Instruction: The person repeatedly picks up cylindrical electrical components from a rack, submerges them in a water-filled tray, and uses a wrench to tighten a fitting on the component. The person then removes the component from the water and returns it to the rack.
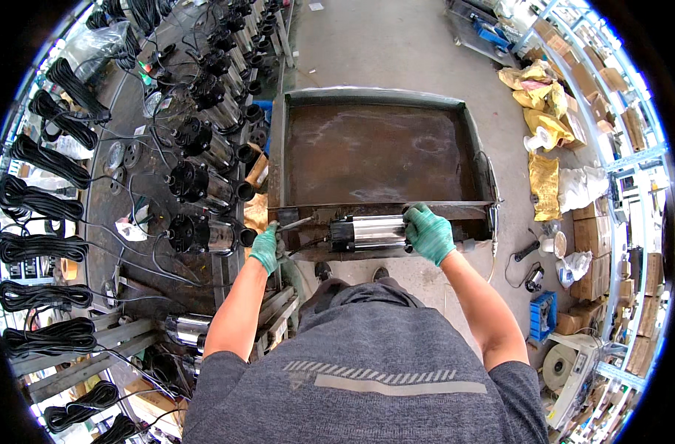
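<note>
A silver cylindrical submersible pump point(374, 232) with a black end lies on its side on the near ledge of a metal tank point(371, 202). Wrapped over the pump's right end is my right hand point(430, 233), in a green glove. My left hand point(267, 248), gloved alike, is closed at the ledge's left end. A grey rod point(297, 223) sticks out beside its fingers, and a black cable runs from the pump's black end toward it. What lies inside the left fingers is hidden.
Rows of similar pumps point(204, 185) stand on the workbench point(145, 278) at left, with coiled black cables point(41, 248) along its outer side. Yellow sacks point(545, 185), cartons point(591, 237), a blue crate point(542, 315) and shelving point(637, 159) line the right.
</note>
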Action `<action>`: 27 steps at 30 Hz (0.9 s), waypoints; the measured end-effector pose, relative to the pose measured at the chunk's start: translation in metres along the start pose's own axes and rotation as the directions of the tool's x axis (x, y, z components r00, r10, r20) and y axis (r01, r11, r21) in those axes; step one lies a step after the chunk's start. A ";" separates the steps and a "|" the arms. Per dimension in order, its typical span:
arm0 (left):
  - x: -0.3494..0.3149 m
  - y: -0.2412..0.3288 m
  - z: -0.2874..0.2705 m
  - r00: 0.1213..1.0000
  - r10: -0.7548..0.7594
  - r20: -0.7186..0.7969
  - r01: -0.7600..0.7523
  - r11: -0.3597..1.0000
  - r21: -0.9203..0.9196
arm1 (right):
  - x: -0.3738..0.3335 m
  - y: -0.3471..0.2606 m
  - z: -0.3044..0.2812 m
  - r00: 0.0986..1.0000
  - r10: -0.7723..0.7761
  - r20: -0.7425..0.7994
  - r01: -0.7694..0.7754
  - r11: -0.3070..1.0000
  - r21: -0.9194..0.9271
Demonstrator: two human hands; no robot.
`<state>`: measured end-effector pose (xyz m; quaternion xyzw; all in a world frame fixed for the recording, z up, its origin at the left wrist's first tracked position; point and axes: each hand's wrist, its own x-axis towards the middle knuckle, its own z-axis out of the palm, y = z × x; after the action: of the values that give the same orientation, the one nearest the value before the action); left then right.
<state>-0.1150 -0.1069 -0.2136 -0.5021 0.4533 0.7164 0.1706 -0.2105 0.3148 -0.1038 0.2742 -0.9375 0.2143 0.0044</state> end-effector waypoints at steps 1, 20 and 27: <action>0.002 0.004 0.001 0.997 0.007 -0.083 -0.001 0.998 0.067 | 0.000 0.000 0.001 1.000 -0.004 -0.007 0.004 1.000 -0.015; -0.120 -0.026 0.035 0.668 0.619 0.414 -0.470 -0.081 0.879 | -0.024 0.116 0.003 0.978 0.196 0.068 -0.201 0.976 0.079; -0.143 -0.013 0.144 0.773 0.408 0.486 -0.347 -0.369 0.862 | -0.040 0.176 0.065 0.582 0.223 0.782 -0.674 0.670 0.311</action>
<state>-0.1247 0.0486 -0.0825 -0.0149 0.9683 0.1068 0.2252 -0.2604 0.4423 -0.2386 0.0580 -0.7931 0.3648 -0.4843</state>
